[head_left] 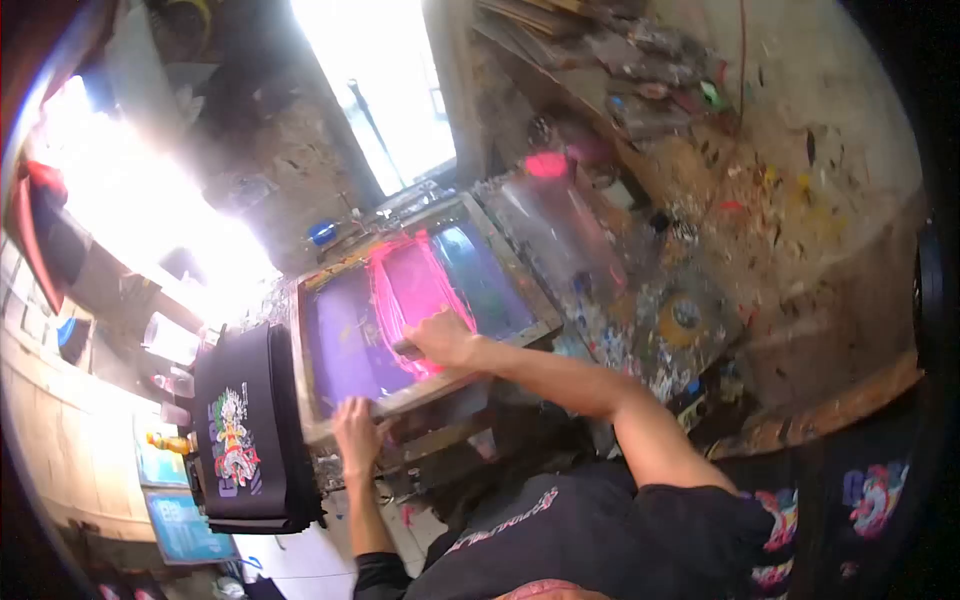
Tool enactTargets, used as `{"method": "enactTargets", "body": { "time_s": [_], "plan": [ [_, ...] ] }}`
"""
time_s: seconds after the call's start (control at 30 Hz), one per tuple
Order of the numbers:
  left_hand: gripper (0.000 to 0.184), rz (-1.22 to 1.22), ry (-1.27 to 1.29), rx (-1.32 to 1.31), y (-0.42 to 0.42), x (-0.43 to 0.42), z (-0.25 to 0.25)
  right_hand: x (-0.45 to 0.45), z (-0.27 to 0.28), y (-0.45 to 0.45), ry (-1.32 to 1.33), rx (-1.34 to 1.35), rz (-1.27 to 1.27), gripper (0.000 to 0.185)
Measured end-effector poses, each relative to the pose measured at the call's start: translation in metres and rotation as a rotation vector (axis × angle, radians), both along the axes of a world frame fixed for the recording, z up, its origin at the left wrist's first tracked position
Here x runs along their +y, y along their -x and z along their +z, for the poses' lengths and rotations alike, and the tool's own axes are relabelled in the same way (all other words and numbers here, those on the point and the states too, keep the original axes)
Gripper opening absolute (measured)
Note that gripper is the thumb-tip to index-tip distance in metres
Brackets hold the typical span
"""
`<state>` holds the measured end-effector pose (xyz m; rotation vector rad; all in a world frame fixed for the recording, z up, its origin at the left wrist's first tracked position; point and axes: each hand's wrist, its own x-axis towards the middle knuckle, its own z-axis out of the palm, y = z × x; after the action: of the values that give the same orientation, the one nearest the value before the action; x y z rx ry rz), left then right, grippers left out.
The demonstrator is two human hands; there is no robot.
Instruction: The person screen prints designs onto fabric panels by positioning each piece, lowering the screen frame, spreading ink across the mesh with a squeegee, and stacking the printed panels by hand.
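Observation:
A screen printing frame (548, 322) with a wooden border lies in front of me. Its purple mesh (345, 325) carries a wide band of bright pink ink (415, 280) down the middle. Closed around a squeegee (408, 349), my right hand (445, 338) is at the near end of that pink band. Most of the squeegee is hidden under my fingers. My left hand (356, 435) grips the frame's near edge, close to its left corner. Left of the frame hangs a stack of black fabric pieces (270, 430), the top one printed with a colourful figure and letters.
A clear container with a pink top (546, 165) is beyond the frame to the right. Paint-spattered worktop (640, 340) borders the frame's right side. A blue-capped item (322, 232) sits behind it. Bottles (172, 442) and blue packets (190, 525) are at the left. More printed black fabric (870, 500) is at lower right.

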<state>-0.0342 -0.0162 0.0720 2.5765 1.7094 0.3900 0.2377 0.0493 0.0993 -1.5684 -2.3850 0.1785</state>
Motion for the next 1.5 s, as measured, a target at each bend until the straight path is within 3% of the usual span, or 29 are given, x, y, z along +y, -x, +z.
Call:
{"method": "enactTargets", "body": {
  "time_s": [0.07, 0.27, 0.4, 0.53, 0.67, 0.73, 0.77, 0.83, 0.87, 1.0, 1.07, 1.13, 1.3, 1.37, 1.4, 1.5],
  "plan": [
    [0.051, -0.022, -0.032, -0.083, 0.002, -0.010, -0.041, -0.010, -0.027, -0.004, 0.051, 0.017, 0.014, 0.021],
    [0.050, 0.060, -0.013, -0.129, -0.003, -0.010, -0.052, -0.024, -0.064, 0.002, -0.072, 0.022, 0.208, 0.021],
    [0.050, 0.025, -0.076, -0.178, 0.000, -0.012, -0.060, 0.042, -0.087, -0.002, -0.478, -0.055, 0.155, 0.032],
    [0.055, 0.005, -0.167, -0.191, 0.005, -0.011, -0.076, 0.178, -0.087, -0.021, -0.430, -0.229, 0.043, 0.024],
    [0.058, 0.014, -0.211, -0.198, 0.006, -0.011, -0.083, 0.229, -0.088, -0.023, -0.418, -0.163, -0.026, 0.021],
    [0.058, 0.030, -0.207, -0.193, 0.006, -0.011, -0.086, 0.220, -0.064, -0.026, -0.125, -0.130, -0.015, 0.034],
    [0.058, 0.026, -0.207, -0.175, 0.007, -0.010, -0.087, 0.214, -0.049, -0.028, -0.121, -0.140, -0.007, 0.034],
    [0.058, 0.032, -0.219, -0.187, 0.009, -0.010, -0.090, 0.206, -0.027, -0.034, 0.363, -0.100, 0.259, 0.050],
    [0.058, 0.028, -0.234, -0.186, 0.009, -0.009, -0.093, 0.211, -0.060, -0.040, 0.323, 0.080, 0.401, 0.054],
    [0.059, 0.030, -0.249, -0.155, 0.010, -0.008, -0.096, 0.234, -0.033, -0.024, 0.278, -0.061, 0.281, 0.054],
    [0.059, 0.024, -0.240, -0.134, 0.010, -0.009, -0.093, 0.278, -0.043, -0.020, 0.058, -0.046, 0.082, 0.048],
    [0.060, 0.033, -0.218, -0.138, 0.010, -0.009, -0.094, 0.292, -0.038, -0.024, -0.006, -0.039, 0.051, 0.048],
    [0.062, 0.045, -0.169, -0.162, 0.012, -0.011, -0.097, 0.249, -0.047, -0.027, -0.046, -0.095, 0.047, 0.047],
    [0.063, 0.032, -0.159, -0.178, 0.013, -0.011, -0.099, 0.204, -0.056, -0.030, -0.029, -0.175, 0.031, 0.044],
    [0.064, 0.030, -0.158, -0.173, 0.014, -0.011, -0.099, 0.173, -0.053, -0.028, -0.118, -0.117, 0.073, 0.051],
    [0.065, -0.006, -0.171, -0.171, 0.010, -0.006, -0.095, 0.085, -0.041, -0.020, -0.028, -0.035, 0.077, 0.053]
  ]
}}
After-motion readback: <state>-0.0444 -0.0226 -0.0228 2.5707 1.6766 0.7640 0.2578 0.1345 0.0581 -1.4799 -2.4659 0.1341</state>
